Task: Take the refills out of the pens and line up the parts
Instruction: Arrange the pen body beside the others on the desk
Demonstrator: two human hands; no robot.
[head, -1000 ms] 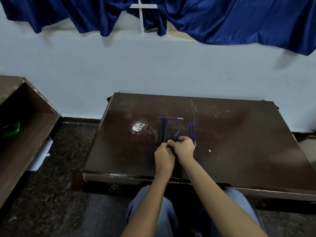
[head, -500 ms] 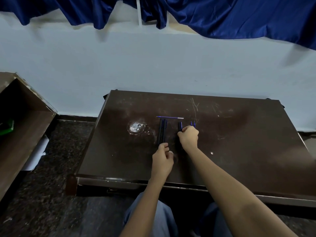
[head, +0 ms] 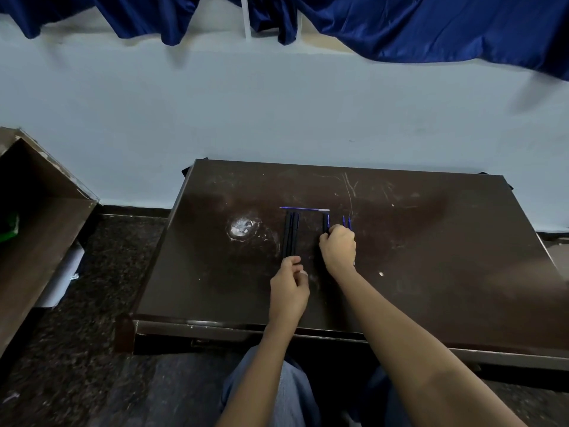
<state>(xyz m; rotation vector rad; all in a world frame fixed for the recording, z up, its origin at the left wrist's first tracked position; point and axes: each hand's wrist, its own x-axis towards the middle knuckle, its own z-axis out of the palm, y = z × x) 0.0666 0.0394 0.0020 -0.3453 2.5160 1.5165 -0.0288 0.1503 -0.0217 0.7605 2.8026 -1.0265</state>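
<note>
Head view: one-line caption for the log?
Left hand at the near ends of the black barrels; right hand grips a dark pen part beside two blue refills on the table.

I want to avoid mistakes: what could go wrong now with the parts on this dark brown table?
1. The right hand, holding a dark pen piece, partly hides the two thin blue refills; moving away, it may knock them out of line.
2. The left hand is at the near ends of the black pen barrels; a push may slide them into the crosswise blue refill.
</note>
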